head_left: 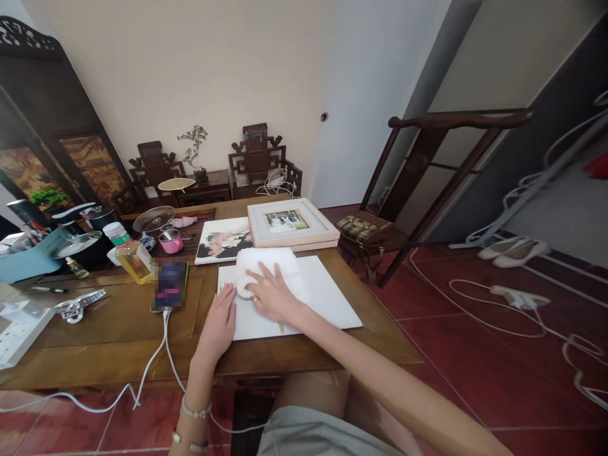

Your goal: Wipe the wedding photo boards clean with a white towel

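Observation:
A folded white cloth [266, 258] lies on the upper left part of a flat white board [327, 297] near the table's front edge. My right hand [273, 294] presses down on the cloth with its fingers spread. Along the board's left edge rests my left hand [222, 316], fingers stretched out flat and holding nothing. Just beyond the board are a picture panel [213, 244] and a white-framed picture [325, 227].
On the wooden table [133, 345] to the left are a phone [170, 285] on a white cable, a bottle of yellow liquid [133, 258], silver scissors [78, 307], a pink cup [171, 242] and a power strip [19, 332]. A dark chair [418, 177] holding a bag stands right.

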`<state>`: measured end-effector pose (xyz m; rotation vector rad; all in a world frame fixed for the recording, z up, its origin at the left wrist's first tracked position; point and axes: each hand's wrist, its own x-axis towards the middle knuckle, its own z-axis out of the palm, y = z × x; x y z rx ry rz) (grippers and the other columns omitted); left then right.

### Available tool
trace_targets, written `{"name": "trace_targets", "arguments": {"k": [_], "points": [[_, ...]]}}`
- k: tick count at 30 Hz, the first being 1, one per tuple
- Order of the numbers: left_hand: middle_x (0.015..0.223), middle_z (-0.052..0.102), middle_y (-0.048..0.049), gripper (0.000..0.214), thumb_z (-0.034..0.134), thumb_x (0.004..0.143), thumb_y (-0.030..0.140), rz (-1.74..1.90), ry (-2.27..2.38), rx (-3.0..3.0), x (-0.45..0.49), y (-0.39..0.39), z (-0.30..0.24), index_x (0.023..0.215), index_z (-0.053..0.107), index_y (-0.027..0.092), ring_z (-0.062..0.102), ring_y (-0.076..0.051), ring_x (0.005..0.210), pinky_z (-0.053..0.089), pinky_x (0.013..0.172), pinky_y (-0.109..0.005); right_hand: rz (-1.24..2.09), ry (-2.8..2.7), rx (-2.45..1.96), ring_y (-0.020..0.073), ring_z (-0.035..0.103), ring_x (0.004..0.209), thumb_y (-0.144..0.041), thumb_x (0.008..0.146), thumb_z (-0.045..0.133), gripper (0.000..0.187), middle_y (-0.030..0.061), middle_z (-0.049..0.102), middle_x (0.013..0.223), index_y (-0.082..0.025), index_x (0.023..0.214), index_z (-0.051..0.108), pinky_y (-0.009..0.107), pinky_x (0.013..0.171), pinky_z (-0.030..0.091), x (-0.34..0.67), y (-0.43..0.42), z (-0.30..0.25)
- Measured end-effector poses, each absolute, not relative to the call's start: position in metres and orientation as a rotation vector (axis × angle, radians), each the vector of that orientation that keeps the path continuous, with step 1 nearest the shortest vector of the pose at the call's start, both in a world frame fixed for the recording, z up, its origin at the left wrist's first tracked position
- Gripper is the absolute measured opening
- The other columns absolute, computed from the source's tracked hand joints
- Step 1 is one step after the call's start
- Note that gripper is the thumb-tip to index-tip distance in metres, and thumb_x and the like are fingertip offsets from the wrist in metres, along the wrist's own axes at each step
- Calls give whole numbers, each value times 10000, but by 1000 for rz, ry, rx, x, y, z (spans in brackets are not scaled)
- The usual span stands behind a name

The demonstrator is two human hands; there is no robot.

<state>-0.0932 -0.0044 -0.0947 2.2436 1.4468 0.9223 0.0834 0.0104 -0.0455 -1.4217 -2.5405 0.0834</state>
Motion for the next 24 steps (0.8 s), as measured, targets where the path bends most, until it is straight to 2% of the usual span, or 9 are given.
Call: {"name": "trace_targets", "arguments": {"k": [6, 12, 15, 18, 24], "points": [[1401, 444, -119, 395, 352, 921, 219, 964, 1408, 2247, -94, -4, -97, 1290, 484, 172, 352, -218, 1336, 248, 1121, -469, 76, -2571, -1390, 399, 146, 1360, -131, 772, 468, 360, 108, 370, 1443, -175, 1092, 627, 662, 1050, 79, 82, -21, -49], [1406, 438, -116, 405, 330, 919, 184, 953, 1378, 2258, -96, -3, -99, 1297, 476, 177, 330, -219, 1347, 232, 1127, -485, 255, -2696, -1244, 405, 54, 1376, -186, 741, 528, 295, 103, 265, 1497, -169, 1004, 662, 659, 1068, -7, 94, -88, -43], [1399, 446, -121, 397, 334, 915, 178, 953, 1379, 2265, -96, -3, -98, 1278, 494, 170, 336, -219, 1344, 235, 1127, -482, 309, -2701, -1200, 362, 54, 1388, -154, 712, 525, 296, 58, 286, 1494, -189, 967, 673, 624, 1093, 18, 101, -96, -43], [1391, 454, -129, 395, 328, 920, 193, 948, 1400, 2263, -95, -4, -98, 1275, 497, 154, 348, -218, 1338, 245, 1123, -472, 276, -2623, -1226, 305, 114, 1392, -107, 713, 482, 349, 17, 367, 1456, -221, 990, 662, 585, 1109, 63, 109, -81, -46], [1382, 467, -128, 387, 344, 920, 217, 981, 1423, 2244, -93, -4, -100, 1265, 511, 157, 365, -221, 1328, 250, 1116, -476, 118, -2532, -1459, 355, 174, 1367, -122, 768, 456, 364, 92, 398, 1431, -188, 1081, 629, 638, 1050, 148, 104, -25, -47]]}}
